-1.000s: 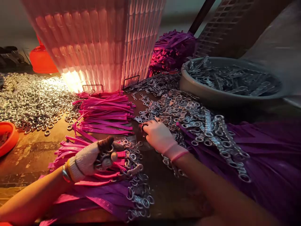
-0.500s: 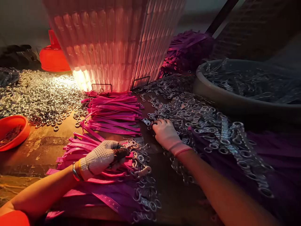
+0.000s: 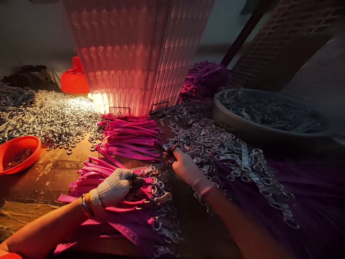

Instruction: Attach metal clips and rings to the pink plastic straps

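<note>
1. The left hand (image 3: pixel 117 185), gloved, is held over the near pink straps (image 3: pixel 91 175); its fingers are curled, but whether anything is grasped cannot be told, since the palm is hidden.
2. The right hand (image 3: pixel 185 167) is bent beside the heap of metal clasps (image 3: pixel 210 140); a small metal clasp (image 3: pixel 165 146) is seen at its dark fingertips, though a firm pinch cannot be confirmed.
3. The far pink straps (image 3: pixel 132 135) are laid in a bundle beyond the left hand.
4. The straps are judged light, soft and bendable, best taken by the flat band near one end.
5. The clasps are judged hard, smooth and prone to tangle, best pinched at the narrow middle.
</note>
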### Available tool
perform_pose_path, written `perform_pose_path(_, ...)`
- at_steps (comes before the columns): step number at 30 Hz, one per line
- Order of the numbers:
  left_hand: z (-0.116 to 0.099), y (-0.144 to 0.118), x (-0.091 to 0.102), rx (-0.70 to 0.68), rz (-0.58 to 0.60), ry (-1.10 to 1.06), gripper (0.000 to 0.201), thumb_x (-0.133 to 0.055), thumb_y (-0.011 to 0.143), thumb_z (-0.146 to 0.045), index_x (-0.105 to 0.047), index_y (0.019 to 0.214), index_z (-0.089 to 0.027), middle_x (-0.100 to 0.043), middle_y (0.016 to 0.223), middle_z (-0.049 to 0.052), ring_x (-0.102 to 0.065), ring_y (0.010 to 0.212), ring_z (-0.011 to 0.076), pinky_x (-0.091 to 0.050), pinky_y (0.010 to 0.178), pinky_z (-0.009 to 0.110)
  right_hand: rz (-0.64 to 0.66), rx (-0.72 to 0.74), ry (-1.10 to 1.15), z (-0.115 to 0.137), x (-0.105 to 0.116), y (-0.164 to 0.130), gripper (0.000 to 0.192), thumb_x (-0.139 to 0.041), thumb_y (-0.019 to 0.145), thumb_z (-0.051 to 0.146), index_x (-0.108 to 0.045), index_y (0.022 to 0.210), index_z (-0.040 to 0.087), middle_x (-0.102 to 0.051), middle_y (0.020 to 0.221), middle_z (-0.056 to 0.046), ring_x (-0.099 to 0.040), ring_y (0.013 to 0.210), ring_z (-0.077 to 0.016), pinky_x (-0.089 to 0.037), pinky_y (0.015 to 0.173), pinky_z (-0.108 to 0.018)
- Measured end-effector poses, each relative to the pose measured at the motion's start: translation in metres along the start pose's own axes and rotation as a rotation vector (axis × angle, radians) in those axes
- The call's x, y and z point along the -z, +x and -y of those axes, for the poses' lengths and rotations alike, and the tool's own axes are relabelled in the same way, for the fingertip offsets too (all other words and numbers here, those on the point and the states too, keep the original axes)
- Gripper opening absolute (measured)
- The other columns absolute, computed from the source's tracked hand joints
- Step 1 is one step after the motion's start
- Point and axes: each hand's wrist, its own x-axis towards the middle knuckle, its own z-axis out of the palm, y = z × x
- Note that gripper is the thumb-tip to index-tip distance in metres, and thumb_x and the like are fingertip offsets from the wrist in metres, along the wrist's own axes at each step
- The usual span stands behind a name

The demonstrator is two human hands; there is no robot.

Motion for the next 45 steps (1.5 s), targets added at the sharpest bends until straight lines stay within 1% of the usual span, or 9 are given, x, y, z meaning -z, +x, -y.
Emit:
perform_pose_path(5, 0.004, 0.007, -0.001, -0.106, 0.037, 0.011, 0.018, -0.055, 0.083, -0.026, -0.062, 0.073, -0.014, -0.057, 0.064, 0.002, -0.047, 0.055, 0.0104, -0.035, 0.050, 0.021, 0.036, 0.314, 0.343, 0.059, 0.022, -0.059, 0.047, -0.050, 0.077, 0.007, -0.057, 0.122, 0.018, -0.068, 0.112, -0.009, -0.062, 0.097, -0.0205, -0.047, 0.083, -0.029)
perform_pose_path(8, 0.004, 0.010, -0.001, -0.165, 0.049, 0.022, 0.009, -0.058, 0.078, -0.019, -0.064, 0.075, -0.014, -0.061, 0.069, 0.002, -0.051, 0.060, 0.0108, -0.040, 0.055, 0.021, 0.076, 0.265, 0.175, 0.081, 0.030, -0.071, 0.039, -0.051, 0.070, 0.002, -0.065, 0.104, 0.015, -0.068, 0.106, -0.013, -0.061, 0.094, -0.0251, -0.044, 0.080, -0.034)
perform_pose_path(18, -0.011, 0.020, -0.012, 0.133, 0.124, -0.465, 0.030, -0.063, 0.078, -0.040, -0.051, 0.065, -0.016, -0.041, 0.049, -0.005, -0.029, 0.037, 0.0044, -0.021, 0.036, 0.017, 0.007, 0.163, 0.095, 0.092, 0.026, -0.080, 0.017, -0.055, 0.063, 0.017, -0.065, 0.077, 0.018, -0.068, 0.080, -0.012, -0.060, 0.073, -0.0260, -0.034, 0.063, -0.034)
perform_pose_path(21, -0.024, 0.045, 0.000, 0.081, 0.129, -0.216, 0.025, -0.060, 0.081, -0.038, -0.059, 0.072, -0.016, -0.044, 0.050, -0.005, -0.030, 0.037, 0.0057, -0.021, 0.036, 0.017, -0.059, 0.017, 0.319, 0.072, 0.017, -0.076, 0.022, -0.050, 0.070, 0.012, -0.065, 0.084, 0.019, -0.069, 0.076, -0.007, -0.061, 0.070, -0.0212, -0.036, 0.063, -0.029)
perform_pose_path(25, -0.037, 0.104, 0.009, -0.229, -0.040, 0.525, 0.016, -0.056, 0.082, -0.024, -0.070, 0.080, -0.015, -0.056, 0.059, 0.000, -0.048, 0.051, 0.0098, -0.035, 0.048, 0.018, -0.296, -0.188, 0.492, 0.025, 0.016, -0.060, 0.023, -0.041, 0.077, 0.013, -0.062, 0.085, 0.022, -0.068, 0.075, -0.006, -0.059, 0.070, -0.0211, -0.040, 0.064, -0.029)
perform_pose_path(32, -0.030, 0.173, -0.034, -0.256, -0.083, 0.847, 0.030, -0.068, 0.071, -0.012, -0.052, 0.045, -0.014, -0.047, 0.050, 0.001, -0.060, 0.065, 0.0181, -0.039, 0.057, 0.025, -0.331, -0.205, 0.557, 0.001, 0.007, -0.047, 0.019, -0.039, 0.071, 0.010, -0.052, 0.072, 0.024, -0.061, 0.064, -0.002, -0.054, 0.064, -0.0190, -0.039, 0.059, -0.026)
perform_pose_path(35, -0.035, 0.164, -0.035, -0.282, -0.118, 0.849, 0.028, -0.073, 0.064, -0.008, -0.052, 0.046, -0.015, -0.048, 0.050, 0.003, -0.058, 0.062, 0.0201, -0.040, 0.057, 0.027, -0.262, -0.245, 0.380, 0.009, 0.006, -0.050, 0.022, -0.041, 0.067, 0.008, -0.055, 0.076, 0.023, -0.062, 0.065, -0.005, -0.055, 0.061, -0.0204, -0.036, 0.058, -0.028)
perform_pose_path(39, -0.046, 0.117, -0.009, -0.342, -0.157, 0.692, 0.015, -0.060, 0.085, -0.028, -0.067, 0.080, -0.017, -0.058, 0.065, 0.003, -0.053, 0.059, 0.0141, -0.039, 0.054, 0.023, -0.216, -0.147, 0.375, 0.020, 0.014, -0.056, 0.027, -0.042, 0.068, 0.006, -0.059, 0.082, 0.021, -0.066, 0.077, -0.007, -0.059, 0.074, -0.0217, -0.041, 0.067, -0.029)
perform_pose_path(45, -0.031, 0.037, 0.011, 0.072, -0.007, -0.088, 0.036, -0.062, 0.083, -0.051, -0.053, 0.075, -0.018, -0.045, 0.045, -0.006, -0.032, 0.037, 0.0056, -0.022, 0.037, 0.017, -0.198, 0.103, 0.438, 0.053, 0.022, -0.066, 0.036, -0.044, 0.062, 0.002, -0.063, 0.087, 0.021, -0.068, 0.089, -0.005, -0.058, 0.084, -0.0205, -0.042, 0.074, -0.028)
